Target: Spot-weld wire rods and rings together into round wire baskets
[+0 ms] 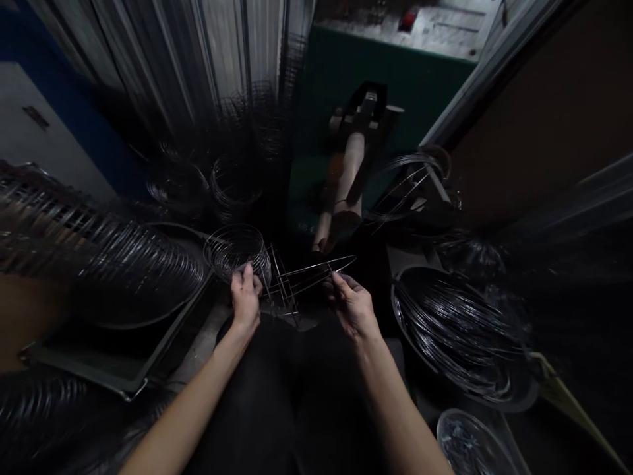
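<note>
A thin metal wire frame with a long loop and several crossing rods spans the space between my hands. My left hand is closed on its left end, thumb up. With thumb and fingertips, my right hand pinches thin wire at the frame's right end; whether this is the loop itself or a separate short wire, I cannot tell. Just behind my left hand stands a stack of wire rings. The welding machine's thick cylindrical arms reach toward the frame, ending just above its right part.
A green machine body stands ahead. On the left, many wire frames lean over a dark tray. At right are a basin of cut wires and a small bowl of small metal pieces. More wire rings stand behind.
</note>
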Available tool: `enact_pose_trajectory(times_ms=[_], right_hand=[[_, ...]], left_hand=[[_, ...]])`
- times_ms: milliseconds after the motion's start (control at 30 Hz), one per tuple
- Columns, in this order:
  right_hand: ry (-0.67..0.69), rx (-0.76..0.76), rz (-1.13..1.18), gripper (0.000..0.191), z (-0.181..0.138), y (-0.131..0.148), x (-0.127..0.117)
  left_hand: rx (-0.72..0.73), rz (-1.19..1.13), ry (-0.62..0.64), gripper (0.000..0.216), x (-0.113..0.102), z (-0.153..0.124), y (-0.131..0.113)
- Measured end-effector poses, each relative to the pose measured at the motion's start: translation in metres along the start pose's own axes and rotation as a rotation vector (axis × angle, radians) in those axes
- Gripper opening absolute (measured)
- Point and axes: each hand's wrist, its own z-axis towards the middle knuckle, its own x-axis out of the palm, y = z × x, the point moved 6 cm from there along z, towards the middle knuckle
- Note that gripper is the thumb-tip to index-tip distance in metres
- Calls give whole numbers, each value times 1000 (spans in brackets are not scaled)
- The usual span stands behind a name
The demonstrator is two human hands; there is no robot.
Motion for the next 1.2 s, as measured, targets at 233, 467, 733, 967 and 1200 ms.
enact_pose_trajectory(times_ms=[233,467,733,967,1200], right_hand=[[-5,63,70,31,-2,-2,7],[-56,69,92,26,2,-3,11],[-109,56,106,25,-1,3,16],[-133,81,134,16,0,5,23],[-119,95,147,11,-4,3,21]], left_hand=[[2,15,25,34,0,6,-4],[-14,12,26,33,3,13,-2],[-67,9,64,32,10,17,-6],[-119,-26,89,33,12,24,-9],[-148,-100,167,28,14,19,-14]])
